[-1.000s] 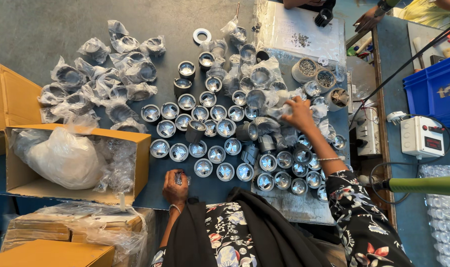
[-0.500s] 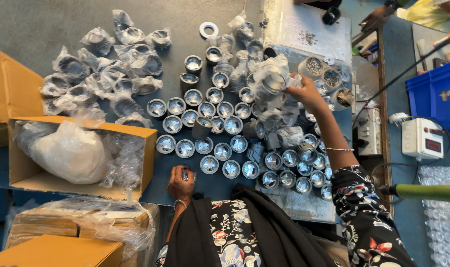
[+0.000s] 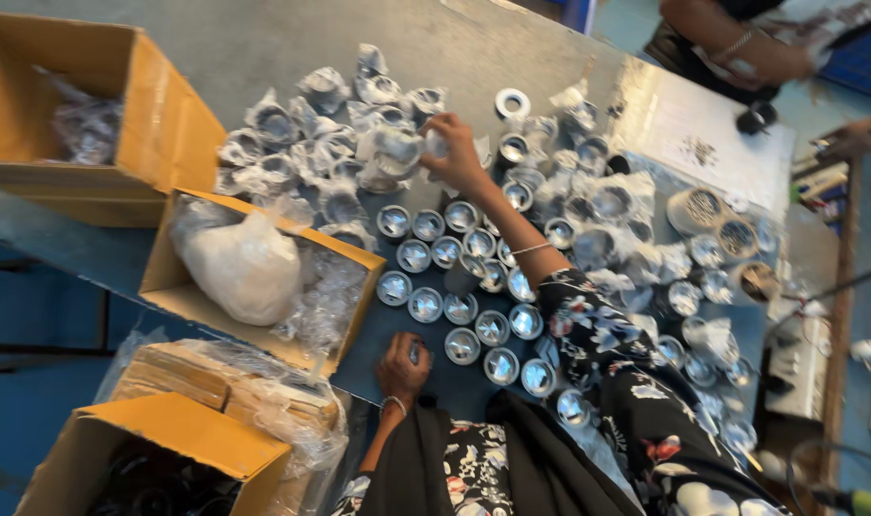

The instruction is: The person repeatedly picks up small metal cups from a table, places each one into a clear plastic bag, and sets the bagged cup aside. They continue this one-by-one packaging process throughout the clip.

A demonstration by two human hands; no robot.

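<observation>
Cardboard box (image 3: pixel 263 263) beside the table (image 3: pixel 263 38) holds a white plastic bag (image 3: pixel 244 266) and clear wrappers. Right hand (image 3: pixel 455 153), arm outstretched, pinches a bagged metal cup (image 3: pixel 397 148) over the wrapped pile. Left hand (image 3: pixel 402 363), fingers curled, closes around another cup (image 3: pixel 416 352) at the table's near edge.

Person wears dark top w/ floral print, white, red & pale blue blooms on black, sleeve running from abt 5 o'clock up toward centre. Right hand (image 3: pixel 457 153) bare, thin silver bangle on that wrist, sleeve ends short of it. Left hand (image 3: pixel 403 361) at 6 o'clock, also bare, beaded bracelet at wrist. Plain black cloth drapes over torso, bottom centre.
</observation>
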